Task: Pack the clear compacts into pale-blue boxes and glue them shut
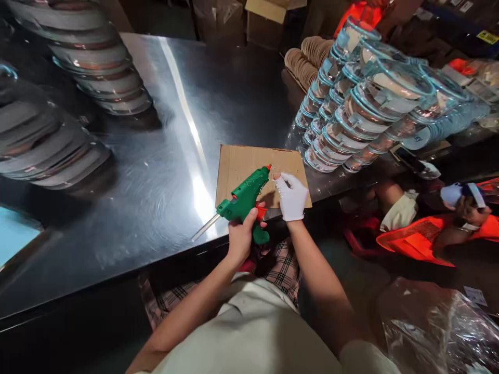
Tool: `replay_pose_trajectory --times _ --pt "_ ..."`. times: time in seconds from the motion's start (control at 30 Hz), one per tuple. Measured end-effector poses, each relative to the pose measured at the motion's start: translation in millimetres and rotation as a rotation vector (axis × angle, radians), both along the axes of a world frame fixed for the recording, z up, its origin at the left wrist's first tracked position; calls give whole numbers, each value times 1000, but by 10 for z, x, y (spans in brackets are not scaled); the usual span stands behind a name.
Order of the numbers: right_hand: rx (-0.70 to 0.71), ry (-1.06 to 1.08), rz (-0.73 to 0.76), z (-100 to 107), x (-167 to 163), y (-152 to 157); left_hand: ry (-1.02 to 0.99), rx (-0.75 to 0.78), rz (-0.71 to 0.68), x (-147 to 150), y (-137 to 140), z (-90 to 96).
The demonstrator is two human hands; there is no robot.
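Pale shirt fabric (257,332) takes up the bottom centre, closest to the lens, with both forearms reaching forward from either side of it toward the bench (148,171). Plaid cloth (175,298) shows below the bench edge.

The left forearm (195,311) slants up and inward to a bare left hand (241,234), which is wrapped around a green glue gun (245,195) at its handle (260,236). Its thumb lies along the near side, and fingertips show beside the red trigger (261,211). The gun is held tilted across the front edge of the bench, its orange-red nozzle (268,168) pointing up and to the right over a flat piece of cardboard (234,163), while a thin rod (206,227) sticks out of its rear toward the lower left.

The right forearm (319,275) angles up and inward to the right hand (291,197), in a white glove, over the cardboard. Its fingers are curled to a narrow shape, tips just beside the nozzle; whether they pinch anything, I cannot tell.

Stacked clear tubs (351,122) stand beyond the cardboard to the right.
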State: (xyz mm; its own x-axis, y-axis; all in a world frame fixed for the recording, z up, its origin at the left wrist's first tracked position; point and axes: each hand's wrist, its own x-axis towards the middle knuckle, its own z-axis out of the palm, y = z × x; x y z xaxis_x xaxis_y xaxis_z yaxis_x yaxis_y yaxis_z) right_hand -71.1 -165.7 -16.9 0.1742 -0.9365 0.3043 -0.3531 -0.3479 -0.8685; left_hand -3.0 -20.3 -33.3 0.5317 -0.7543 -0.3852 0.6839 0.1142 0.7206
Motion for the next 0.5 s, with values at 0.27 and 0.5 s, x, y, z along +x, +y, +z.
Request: replay_pose_trajectory --times 0.27,0.5 --pt "-27 50 11 -83 16 110 -43 -5 8 -44 33 -34" --pt "-320 279 -80 -159 -114 -89 -42 33 13 -43 57 -78"
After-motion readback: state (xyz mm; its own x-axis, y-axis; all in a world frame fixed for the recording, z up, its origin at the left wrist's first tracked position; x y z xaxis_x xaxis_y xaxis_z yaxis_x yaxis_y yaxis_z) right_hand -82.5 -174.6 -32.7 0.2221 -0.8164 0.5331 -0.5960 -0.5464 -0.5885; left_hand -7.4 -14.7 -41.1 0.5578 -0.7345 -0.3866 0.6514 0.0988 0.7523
